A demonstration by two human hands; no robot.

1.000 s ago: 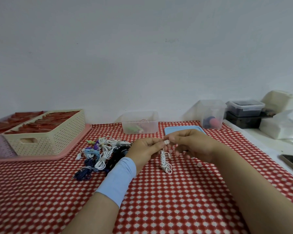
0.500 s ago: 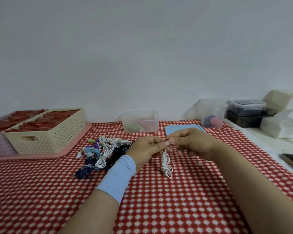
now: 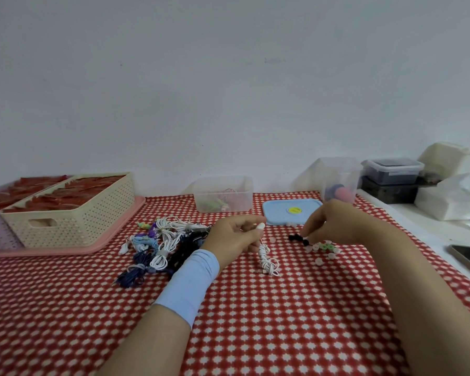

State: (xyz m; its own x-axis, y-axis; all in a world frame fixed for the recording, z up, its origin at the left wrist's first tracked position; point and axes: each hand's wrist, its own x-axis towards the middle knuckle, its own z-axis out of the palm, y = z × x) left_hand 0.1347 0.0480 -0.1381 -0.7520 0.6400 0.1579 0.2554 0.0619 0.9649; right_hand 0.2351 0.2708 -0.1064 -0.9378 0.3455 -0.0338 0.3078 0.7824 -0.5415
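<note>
From where I sit, the job looks to be fitting tips onto earphones, and I judge this one to be mid-way. My left hand (image 3: 235, 237) pinches the white wired earphone (image 3: 260, 226) by its smooth oval bud, thumb and curled fingers closed round it. It is held up just over the red-and-white checked tablecloth (image 3: 255, 321), near the middle. The bud's end looks bare to me, so the tip is not yet on. The thin cable hangs below, wound into a short tight bundle whose lower loops rest on the cloth. My right hand (image 3: 334, 223) is down at the scatter of small soft ear tips (image 3: 323, 248), translucent pink, green and black, just right of the earphone. Its fingertips are bunched over the black ones, but I cannot tell whether they have one. To the left, a heap of bundled white, blue and black earphones (image 3: 163, 240) suggests plenty of work left. A flat light-blue plastic lid (image 3: 280, 213) lies just beyond my hands.
</note>
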